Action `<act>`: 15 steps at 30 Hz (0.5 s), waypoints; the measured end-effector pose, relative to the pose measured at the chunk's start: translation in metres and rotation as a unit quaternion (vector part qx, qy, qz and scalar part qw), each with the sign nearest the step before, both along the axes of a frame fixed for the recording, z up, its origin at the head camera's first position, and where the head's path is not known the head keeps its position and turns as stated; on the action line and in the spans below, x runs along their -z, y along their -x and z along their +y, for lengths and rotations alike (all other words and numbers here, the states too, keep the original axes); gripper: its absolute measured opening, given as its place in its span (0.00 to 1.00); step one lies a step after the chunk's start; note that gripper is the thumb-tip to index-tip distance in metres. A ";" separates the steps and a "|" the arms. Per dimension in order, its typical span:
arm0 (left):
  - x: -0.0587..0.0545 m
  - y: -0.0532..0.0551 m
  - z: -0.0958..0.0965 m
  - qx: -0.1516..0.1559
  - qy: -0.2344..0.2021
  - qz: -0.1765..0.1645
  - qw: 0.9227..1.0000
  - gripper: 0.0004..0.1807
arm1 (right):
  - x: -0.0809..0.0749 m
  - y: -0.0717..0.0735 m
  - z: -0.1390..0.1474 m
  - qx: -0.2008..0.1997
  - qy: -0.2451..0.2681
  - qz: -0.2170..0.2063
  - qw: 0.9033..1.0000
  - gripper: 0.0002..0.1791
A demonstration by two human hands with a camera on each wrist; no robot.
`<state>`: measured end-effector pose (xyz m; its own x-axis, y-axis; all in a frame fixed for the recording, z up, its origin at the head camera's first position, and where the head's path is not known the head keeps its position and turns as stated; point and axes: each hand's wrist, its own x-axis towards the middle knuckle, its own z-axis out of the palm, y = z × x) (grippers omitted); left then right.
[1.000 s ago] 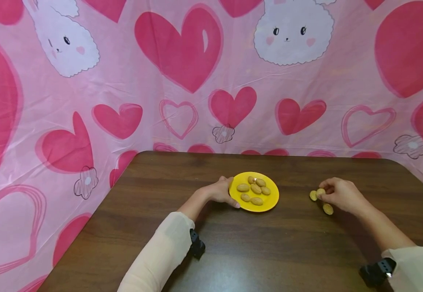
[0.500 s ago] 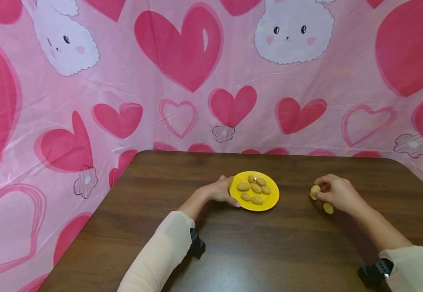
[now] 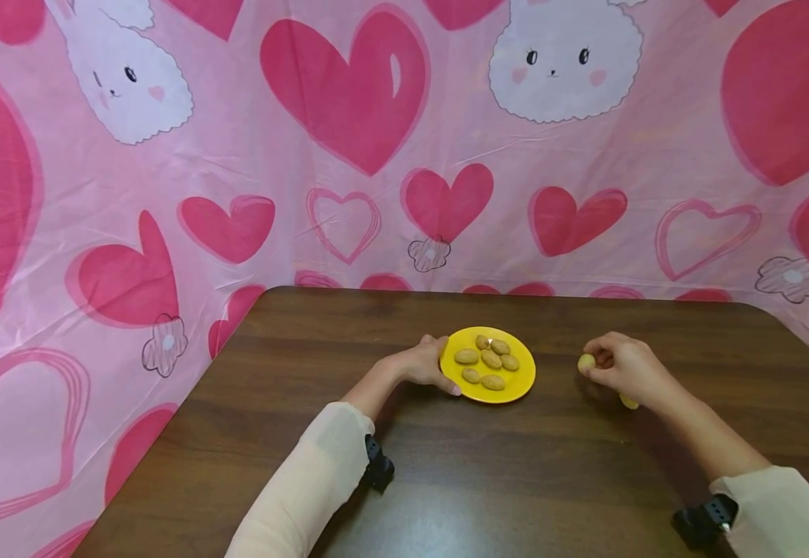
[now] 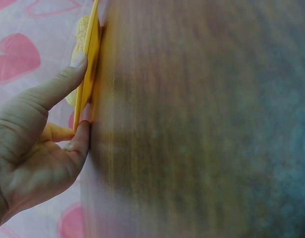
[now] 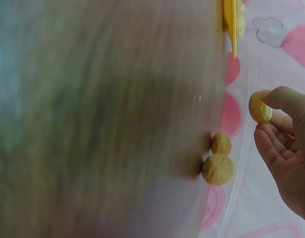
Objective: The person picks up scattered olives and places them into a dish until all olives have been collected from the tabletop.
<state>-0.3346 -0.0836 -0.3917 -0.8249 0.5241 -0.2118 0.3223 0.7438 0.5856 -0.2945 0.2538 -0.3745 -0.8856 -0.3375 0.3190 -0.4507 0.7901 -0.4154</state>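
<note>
Several tan, wrinkled walnuts (image 3: 491, 359) lie on a round yellow plate (image 3: 524, 387). My left hand (image 3: 418, 364) grips the plate's left rim; in the left wrist view its thumb (image 4: 63, 82) lies on top, with fingers at the underside. In the head view my right hand (image 3: 631, 370) pinches one walnut (image 3: 586, 363) to the right of the plate. The right wrist view shows that held walnut (image 5: 260, 107) between thumb and fingers, above the tabletop. Two loose walnuts (image 5: 218, 169) sit on the table behind it; in the head view the right hand partly hides them.
The brown wooden table (image 3: 488, 480) stretches out in front of me. Behind it hangs a pink cloth (image 3: 293, 139) with hearts and rabbits. Black wrist cameras (image 3: 376, 463) are on both sleeves.
My right hand has moved left with the pinched walnut, toward the plate, and now covers another loose walnut in the head view. The left hand and plate look unchanged.
</note>
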 end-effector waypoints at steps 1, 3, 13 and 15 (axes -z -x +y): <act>0.000 0.000 0.000 0.000 0.000 -0.001 1.000 0.51 | 0.000 0.000 -0.002 -0.003 -0.002 0.001 1.000 0.15; 0.000 0.000 0.000 0.001 0.001 0.000 1.000 0.51 | 0.001 0.000 -0.005 -0.010 -0.003 0.002 1.000 0.15; 0.000 0.000 0.000 -0.001 0.000 -0.003 1.000 0.50 | 0.003 0.001 -0.023 -0.030 -0.002 0.018 0.999 0.14; -0.001 0.000 0.000 -0.001 -0.002 -0.003 1.000 0.50 | 0.002 0.002 -0.026 -0.034 0.001 0.018 0.999 0.15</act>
